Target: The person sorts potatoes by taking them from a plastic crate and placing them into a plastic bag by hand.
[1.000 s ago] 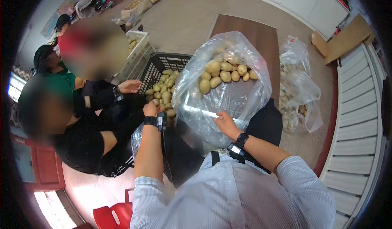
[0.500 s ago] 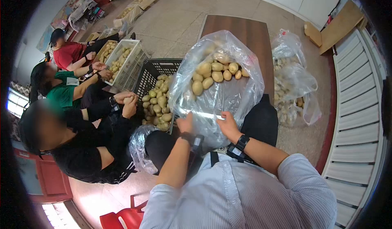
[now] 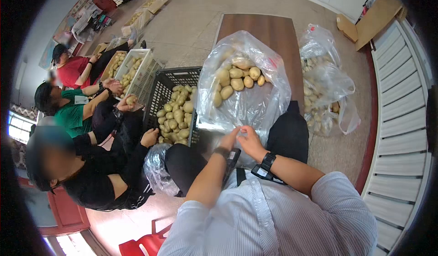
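Note:
A large clear plastic bag (image 3: 273,92) lies open on the brown table (image 3: 258,25), with several potatoes (image 3: 237,84) inside toward its far left side. At the bag's near edge, my left hand (image 3: 229,139) and my right hand (image 3: 250,143) are close together, fingertips nearly meeting. My right hand's fingers are pinched on the bag's edge. The fingers of my left hand are bent at the same edge; what they hold, if anything, is too small to make out. Left of the bag stands a black crate (image 3: 157,80) of potatoes.
Three people sit along the left; the nearest person's hand (image 3: 149,138) rests by the black crate. Behind it is a white crate (image 3: 148,67) of potatoes. Filled plastic bags (image 3: 321,80) lie on the floor at right. A crumpled bag (image 3: 159,169) is beside my left leg.
My left hand has moved right, from over the black crate to the bag's near edge beside my right hand. The nearest person's hands have moved apart, one now lower by the crate.

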`<action>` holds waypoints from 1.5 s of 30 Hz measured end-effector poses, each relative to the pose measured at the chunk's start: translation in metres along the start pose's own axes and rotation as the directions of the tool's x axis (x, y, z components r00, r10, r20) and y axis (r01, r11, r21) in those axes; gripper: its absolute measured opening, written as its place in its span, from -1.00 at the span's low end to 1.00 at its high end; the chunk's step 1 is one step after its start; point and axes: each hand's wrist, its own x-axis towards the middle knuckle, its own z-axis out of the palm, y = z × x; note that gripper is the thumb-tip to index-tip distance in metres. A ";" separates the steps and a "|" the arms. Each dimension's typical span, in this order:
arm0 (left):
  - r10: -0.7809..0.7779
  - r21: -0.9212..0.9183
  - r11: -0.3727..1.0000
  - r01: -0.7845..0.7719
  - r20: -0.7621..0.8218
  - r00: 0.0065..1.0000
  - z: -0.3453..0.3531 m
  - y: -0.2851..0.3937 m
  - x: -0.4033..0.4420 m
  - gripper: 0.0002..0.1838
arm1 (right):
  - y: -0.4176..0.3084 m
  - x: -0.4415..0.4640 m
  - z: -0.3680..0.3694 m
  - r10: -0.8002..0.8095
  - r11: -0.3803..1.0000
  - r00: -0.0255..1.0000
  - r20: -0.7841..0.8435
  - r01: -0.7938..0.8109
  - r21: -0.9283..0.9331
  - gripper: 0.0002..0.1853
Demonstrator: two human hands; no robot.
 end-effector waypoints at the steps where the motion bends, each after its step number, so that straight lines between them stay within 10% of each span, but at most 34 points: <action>1: 0.161 0.037 0.986 -0.163 0.049 0.986 0.005 -0.021 0.013 -0.30 | -0.002 0.000 -0.002 -0.027 0.999 1.000 -0.010 0.027 0.041 -0.51; 4: 0.243 0.095 0.961 -0.260 0.161 0.957 0.017 -0.026 0.028 -0.48 | -0.013 0.001 -0.008 -0.011 0.998 0.999 -0.043 0.014 0.066 -0.53; 7: -0.124 0.146 0.984 0.102 0.150 0.981 0.017 0.000 0.015 -0.59 | -0.014 0.003 -0.008 0.013 1.000 0.995 -0.101 -0.011 0.022 -0.54; 12: 0.463 0.597 0.690 -0.409 0.070 0.883 0.017 0.009 -0.001 -0.67 | -0.017 0.008 -0.014 -0.035 0.999 0.986 -0.162 0.028 -0.044 -0.51; 19: 0.446 0.737 0.581 -0.346 0.068 0.892 0.008 0.027 -0.018 -0.70 | -0.001 0.026 -0.010 0.014 0.994 0.976 -0.218 -0.037 -0.104 -0.49; 21: 0.305 0.517 0.813 -0.268 0.015 0.952 0.006 0.033 -0.025 -0.82 | 0.002 0.033 -0.010 -0.015 0.997 0.962 -0.273 -0.007 -0.079 -0.49; 25: 0.090 0.152 0.985 -0.078 -0.078 0.993 0.007 0.033 -0.040 -0.82 | -0.050 0.036 -0.035 0.321 0.939 0.936 0.145 -0.334 0.081 -0.48; 28: 0.450 0.457 0.799 -0.392 -0.022 0.893 0.006 0.009 -0.031 -0.68 | -0.013 0.054 -0.015 0.304 0.921 0.920 0.248 -0.351 0.171 -0.50; 30: -0.077 -0.352 0.935 0.040 -0.093 0.993 0.008 0.032 -0.051 -0.71 | -0.001 0.057 -0.007 0.231 0.931 0.934 0.271 -0.294 0.218 -0.53; 32: -0.028 -0.337 0.942 0.000 -0.078 0.997 0.005 0.029 -0.054 -0.71 | -0.016 0.048 -0.011 0.037 0.994 0.983 0.181 -0.055 0.094 -0.60; 39: -0.076 -0.387 0.920 0.052 -0.048 0.996 -0.002 0.043 -0.087 -0.72 | -0.028 0.033 -0.013 0.204 0.971 0.937 0.285 -0.231 0.066 -0.65; 40: -0.002 -0.071 0.998 0.002 0.003 1.000 -0.009 0.034 -0.082 -0.57 | -0.033 0.026 -0.012 0.185 0.973 0.942 0.279 -0.215 0.082 -0.66; 43: 0.042 -0.454 0.886 -0.089 -0.113 0.993 0.001 0.028 -0.093 -0.61 | -0.025 0.016 -0.005 0.118 0.986 0.959 0.259 -0.144 0.082 -0.68; 45: -0.043 -0.381 0.925 0.001 -0.103 0.994 -0.006 0.039 -0.099 -0.63 | -0.011 0.019 -0.003 0.075 0.993 0.966 0.248 -0.095 0.068 -0.68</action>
